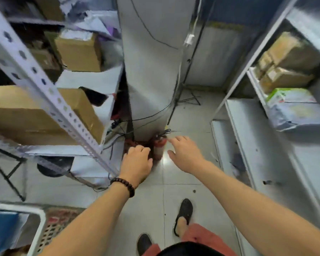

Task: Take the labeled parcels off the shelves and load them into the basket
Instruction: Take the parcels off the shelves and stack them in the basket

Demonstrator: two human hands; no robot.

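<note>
reaching out empty hands, left hand (137,164) loosely curled, right hand (185,154) spread, basket (41,218) holding blue parcel (2,229)

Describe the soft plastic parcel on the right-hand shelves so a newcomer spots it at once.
Look at the grey metal shelving on the right. On it, beside the brown cardboard boxes, lies the parcel. It alone is a soft, pale plastic bag with a green patch.

Parcels (78,52) on left shelf (35,72) and right shelf (248,126), basket (41,224) at lower left.
</note>
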